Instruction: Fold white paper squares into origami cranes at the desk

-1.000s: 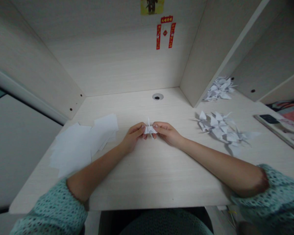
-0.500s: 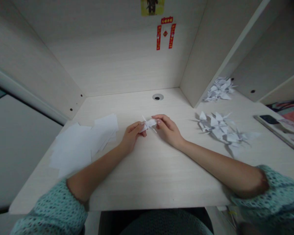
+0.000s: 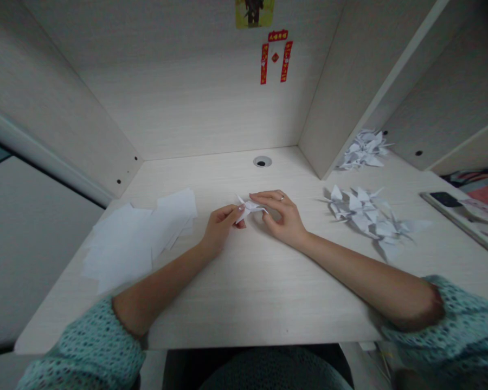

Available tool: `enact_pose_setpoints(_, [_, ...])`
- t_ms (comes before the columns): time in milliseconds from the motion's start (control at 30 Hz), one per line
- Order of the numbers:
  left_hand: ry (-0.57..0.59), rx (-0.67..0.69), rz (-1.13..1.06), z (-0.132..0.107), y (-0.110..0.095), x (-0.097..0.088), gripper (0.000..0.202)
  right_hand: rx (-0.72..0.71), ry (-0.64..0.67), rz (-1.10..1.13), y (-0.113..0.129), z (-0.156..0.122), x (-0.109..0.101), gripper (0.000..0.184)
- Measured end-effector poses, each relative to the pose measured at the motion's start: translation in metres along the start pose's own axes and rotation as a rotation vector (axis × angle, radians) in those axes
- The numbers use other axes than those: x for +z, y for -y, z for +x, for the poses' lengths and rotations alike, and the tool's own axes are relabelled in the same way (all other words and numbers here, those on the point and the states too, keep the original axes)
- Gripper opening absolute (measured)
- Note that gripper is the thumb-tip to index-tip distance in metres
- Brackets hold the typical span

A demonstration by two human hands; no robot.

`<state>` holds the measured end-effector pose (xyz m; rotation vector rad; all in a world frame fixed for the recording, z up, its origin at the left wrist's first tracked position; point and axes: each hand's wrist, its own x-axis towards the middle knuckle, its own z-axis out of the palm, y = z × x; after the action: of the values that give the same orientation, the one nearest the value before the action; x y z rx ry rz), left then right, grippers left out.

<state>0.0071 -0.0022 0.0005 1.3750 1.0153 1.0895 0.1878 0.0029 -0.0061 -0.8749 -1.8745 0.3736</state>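
Head view: the left hand point(image 3: 219, 227) pinches a folded white-paper bird point(image 3: 251, 207) in its fingers over the pale wooden bench point(image 3: 244, 292), seemingly steadying it; the right hand point(image 3: 285, 219) curves parted fingers around its other end.

The left hand point(image 3: 219, 226) pinched a paper crane point(image 3: 250, 207); the right hand point(image 3: 287, 219) curved beside it, thumb and fingers parted. Paper sheets point(image 3: 122, 244) lay leftward, folded cranes point(image 3: 364, 211) rightward.

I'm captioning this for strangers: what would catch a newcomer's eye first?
The red strips on the back wall likely draw the eye first. Below, the left hand pinches a folded white paper figure, the right hand close beside it. Spiky white folded pieces lie on the desk to the right.
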Motion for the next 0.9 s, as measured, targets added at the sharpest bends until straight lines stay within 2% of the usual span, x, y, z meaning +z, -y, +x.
enact_pose_setpoints(100, [0.055, 0.013, -0.040, -0.0008, -0.0003, -0.0006, 0.043, 0.035, 0.012, -0.009, -0.0012, 0.0001, 0.0004, 0.038])
enact_pose_setpoints(233, [0.113, -0.034, -0.142, -0.0019, -0.0002, 0.0003, 0.045, 0.076, -0.031, 0.034, -0.0025, 0.0006, -0.0010, 0.031])
enact_pose_setpoints(333, [0.068, -0.030, -0.155, -0.0014, 0.0019, 0.0018, 0.029, 0.061, -0.042, 0.059, -0.0032, 0.0008, -0.0015, 0.030])
enact_pose_setpoints(500, [0.072, 0.022, -0.186, -0.0028, 0.0040, 0.0049, 0.038, 0.030, 0.011, 0.094, -0.0057, 0.0000, 0.0010, 0.028])
enact_pose_setpoints(633, [0.059, 0.059, -0.172, -0.0048, 0.0015, 0.0067, 0.024, 0.017, 0.057, 0.103, -0.0070, -0.0015, 0.0027, 0.027])
enact_pose_setpoints(900, [-0.006, 0.070, -0.111, -0.0044, 0.0008, 0.0063, 0.020, 0.088, 0.067, 0.090, -0.0048, -0.0020, 0.0014, 0.021])
